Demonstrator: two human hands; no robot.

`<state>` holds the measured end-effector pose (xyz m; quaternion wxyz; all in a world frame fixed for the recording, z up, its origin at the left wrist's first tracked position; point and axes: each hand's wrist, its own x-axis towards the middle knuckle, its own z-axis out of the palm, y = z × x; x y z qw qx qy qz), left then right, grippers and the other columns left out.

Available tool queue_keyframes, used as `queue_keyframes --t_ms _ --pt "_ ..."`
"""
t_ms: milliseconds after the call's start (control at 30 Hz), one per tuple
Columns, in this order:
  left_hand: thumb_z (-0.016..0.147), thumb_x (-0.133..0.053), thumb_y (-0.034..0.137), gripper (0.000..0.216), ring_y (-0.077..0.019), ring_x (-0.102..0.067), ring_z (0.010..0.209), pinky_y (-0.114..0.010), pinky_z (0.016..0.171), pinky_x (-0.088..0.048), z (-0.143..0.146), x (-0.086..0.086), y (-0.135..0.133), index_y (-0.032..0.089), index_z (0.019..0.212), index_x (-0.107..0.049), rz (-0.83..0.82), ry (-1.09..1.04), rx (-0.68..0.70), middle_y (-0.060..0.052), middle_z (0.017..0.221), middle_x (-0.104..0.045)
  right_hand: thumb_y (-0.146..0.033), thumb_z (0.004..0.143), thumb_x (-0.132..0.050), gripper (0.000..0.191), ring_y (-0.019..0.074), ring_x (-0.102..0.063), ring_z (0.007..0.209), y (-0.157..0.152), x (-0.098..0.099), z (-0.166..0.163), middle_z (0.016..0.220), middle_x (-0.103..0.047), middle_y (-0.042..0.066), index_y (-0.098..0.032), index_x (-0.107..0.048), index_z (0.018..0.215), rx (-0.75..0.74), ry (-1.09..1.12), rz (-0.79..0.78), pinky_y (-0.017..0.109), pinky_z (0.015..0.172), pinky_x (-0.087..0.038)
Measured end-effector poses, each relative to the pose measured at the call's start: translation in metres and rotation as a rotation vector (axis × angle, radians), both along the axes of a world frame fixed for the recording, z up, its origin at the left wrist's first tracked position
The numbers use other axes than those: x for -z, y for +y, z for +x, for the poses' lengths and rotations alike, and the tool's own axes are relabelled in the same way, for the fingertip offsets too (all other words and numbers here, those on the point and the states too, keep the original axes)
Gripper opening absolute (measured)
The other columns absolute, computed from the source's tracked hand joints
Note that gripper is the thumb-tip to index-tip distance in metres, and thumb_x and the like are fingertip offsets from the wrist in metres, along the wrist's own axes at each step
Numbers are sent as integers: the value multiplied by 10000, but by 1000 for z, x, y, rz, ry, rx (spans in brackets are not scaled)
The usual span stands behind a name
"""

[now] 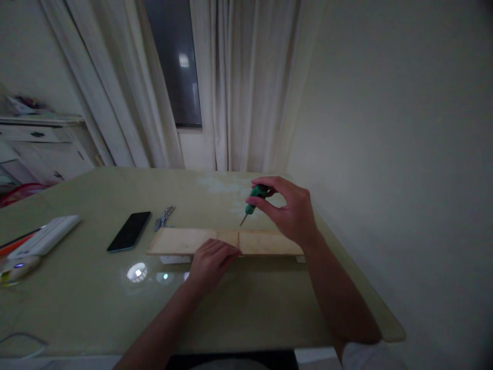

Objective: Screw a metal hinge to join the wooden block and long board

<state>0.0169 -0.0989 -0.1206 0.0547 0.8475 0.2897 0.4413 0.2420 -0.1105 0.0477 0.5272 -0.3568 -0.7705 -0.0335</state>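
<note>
Two flat wooden boards (181, 240) lie end to end on the table (96, 303), meeting at a seam near the middle. My left hand (210, 262) rests on the boards' near edge at the seam, fingers curled and pressing down. My right hand (290, 210) pinches a small green-handled screwdriver (254, 199) by its handle, its thin metal tip pointing down toward the boards just above the seam.
A black phone (129, 231) lies left of the boards, with a metal hinge (165, 217) beside it. A white remote-like device (46, 235) and a small lit gadget (15, 268) sit at the far left. Curtains, a window and a white cabinet stand behind.
</note>
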Motion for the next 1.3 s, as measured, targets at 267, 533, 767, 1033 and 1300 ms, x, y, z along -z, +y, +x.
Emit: queue_keyframes --t_ms 267,533,767,1033,1300 --pt "1001 -677 287 116 -187 -733 799 -333 781 -552 -2 6 7 241 916 -740 -42 -4 -26 -29 859 -797 -360 917 -813 256 174 -758 867 -5 -2 2 994 -810 21 -242 -743 1133 -21 14 -17 328 850 -607" --pt "999 -690 300 65 -172 -735 818 -279 751 -568 -7 9 8 246 965 -703 -95 -13 16 -23 898 -789 -361 901 -829 252 136 -726 790 -2 4 -10 946 -802 1 -227 -752 1100 -124 35 -99 271 774 -592" --pt "962 -713 358 136 -155 -724 759 -259 718 -581 -7 17 9 236 932 -659 -226 -89 -80 -2 849 -755 -409 906 -817 269 142 -732 820 2 9 -16 965 -802 11 -222 -757 1090 -147 14 -155 257 762 -597" --pt "967 -712 394 157 -170 -757 821 -273 760 -602 -6 17 8 248 989 -659 -230 -100 -67 -10 903 -770 -386 901 -825 260 145 -741 822 3 11 -17 965 -806 7 -234 -763 1102 -157 20 -137 264 774 -598" --pt "973 -711 382 137 -179 -770 852 -287 791 -622 -6 20 10 254 994 -667 -187 -121 -47 -12 940 -784 -337 907 -824 306 177 -766 972 5 12 -17 1080 -819 28 -265 -778 1202 -217 -18 -90 316 903 -599"
